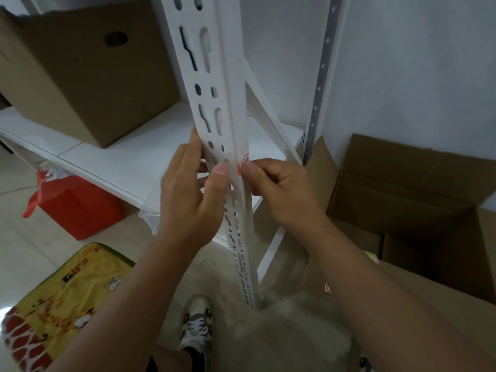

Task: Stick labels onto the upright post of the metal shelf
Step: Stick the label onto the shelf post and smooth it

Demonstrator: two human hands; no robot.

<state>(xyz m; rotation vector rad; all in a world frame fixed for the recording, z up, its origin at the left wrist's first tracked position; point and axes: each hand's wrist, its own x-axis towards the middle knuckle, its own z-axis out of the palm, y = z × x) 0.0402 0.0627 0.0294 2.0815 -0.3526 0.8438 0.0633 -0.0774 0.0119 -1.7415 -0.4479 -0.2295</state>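
- Two hands work at the post (214,76): left hand (188,194) grips it, probably to steady it.
- Right hand (276,186) thumb-presses the label (243,162) onto the post's right edge, apparently seating the adhesive.

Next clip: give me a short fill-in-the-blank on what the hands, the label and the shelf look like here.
1. The right hand presses a small red-and-white label onto the white ____ of the shelf.
2. The left hand grips the upright post from its ____ side.
3. On the shelf board stands a brown ____ box.

Missing words: post; left; cardboard
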